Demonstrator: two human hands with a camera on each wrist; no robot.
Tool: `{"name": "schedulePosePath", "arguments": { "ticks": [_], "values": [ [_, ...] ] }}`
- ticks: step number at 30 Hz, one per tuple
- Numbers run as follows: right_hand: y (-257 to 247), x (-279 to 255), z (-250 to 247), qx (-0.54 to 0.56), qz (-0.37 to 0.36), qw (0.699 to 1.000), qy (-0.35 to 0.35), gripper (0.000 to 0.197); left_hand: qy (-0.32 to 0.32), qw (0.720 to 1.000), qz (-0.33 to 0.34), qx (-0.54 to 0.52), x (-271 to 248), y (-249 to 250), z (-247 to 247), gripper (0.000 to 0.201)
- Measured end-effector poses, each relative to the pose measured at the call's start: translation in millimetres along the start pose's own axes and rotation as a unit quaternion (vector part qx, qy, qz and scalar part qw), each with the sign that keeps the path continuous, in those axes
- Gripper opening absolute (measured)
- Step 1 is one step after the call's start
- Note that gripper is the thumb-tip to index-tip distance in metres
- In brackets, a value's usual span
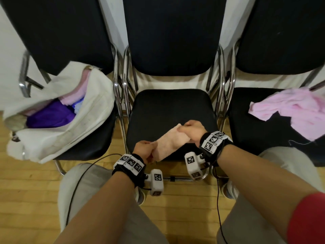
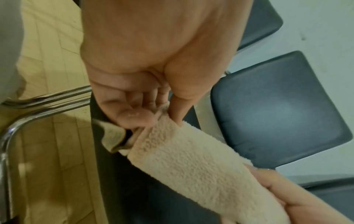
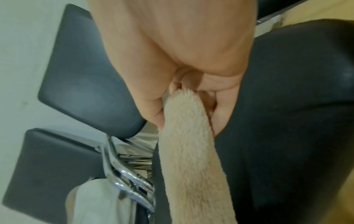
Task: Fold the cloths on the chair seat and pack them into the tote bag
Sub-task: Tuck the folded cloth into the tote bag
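Mid-fold: my left hand [image 1: 145, 150] and right hand [image 1: 192, 129] each pinch one end of peach cloth [image 1: 171, 140], frame centre, above middle chair seat [image 1: 168, 104]. Next, probably: halve it, carry to tote bag [image 1: 58, 136] at left. Pink cloth [image 1: 292, 110] waits at right.

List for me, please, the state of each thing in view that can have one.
Peach cloth: folded into a narrow strip, held at both ends over the middle chair seat.
Left hand: grips the cloth's near end.
Right hand: grips the far end.
Tote bag: open, lying on the left chair, with purple and pink cloths inside.
Pink cloth: unfolded and crumpled on the right chair.
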State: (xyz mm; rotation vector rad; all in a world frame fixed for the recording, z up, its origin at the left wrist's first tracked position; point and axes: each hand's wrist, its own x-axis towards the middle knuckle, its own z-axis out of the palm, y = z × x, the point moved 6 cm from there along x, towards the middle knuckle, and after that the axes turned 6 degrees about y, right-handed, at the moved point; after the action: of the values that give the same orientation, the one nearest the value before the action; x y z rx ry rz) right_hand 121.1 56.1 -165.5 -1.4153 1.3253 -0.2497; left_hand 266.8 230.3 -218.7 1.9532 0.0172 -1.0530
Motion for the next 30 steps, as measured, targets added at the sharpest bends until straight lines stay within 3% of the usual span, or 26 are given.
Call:
{"name": "schedulePosePath", "arguments": {
  "ticks": [6,13,17,20,24,30],
  "values": [
    [-42.9,-39.7,-5.1,0.052,-0.061,0.997,0.004,0.036,-0.027,0.999,0.012,-0.036,-31.6,19.1,-15.4,0.028],
    [-99.9,-82.5,-11.6,-0.029,-0.185,0.982,0.010,0.037,-0.007,0.993,0.090,0.071,-76.3,64.1,-41.2,0.017],
    [-144.4,-105.6,-11.4,-0.052,-0.222,0.974,-0.002,0.033,-0.117,0.973,0.178,0.089,-115.9,117.2,-44.9,0.032],
    [-184.8,-125.2,-1.0,-0.068,-0.254,0.964,-0.023,0.033,-0.218,0.954,0.198,0.057,-134.4,150.0,-56.8,0.053],
    [-228.3,-141.4,26.1,-0.042,-0.253,0.964,-0.074,0.026,-0.221,0.947,0.228,0.048,-141.8,180.2,-95.6,0.070],
    [-265.6,-143.2,84.9,-0.012,-0.227,0.964,-0.141,0.026,-0.231,0.941,0.241,0.051,-133.0,193.9,-158.7,0.045]
  ]
}}
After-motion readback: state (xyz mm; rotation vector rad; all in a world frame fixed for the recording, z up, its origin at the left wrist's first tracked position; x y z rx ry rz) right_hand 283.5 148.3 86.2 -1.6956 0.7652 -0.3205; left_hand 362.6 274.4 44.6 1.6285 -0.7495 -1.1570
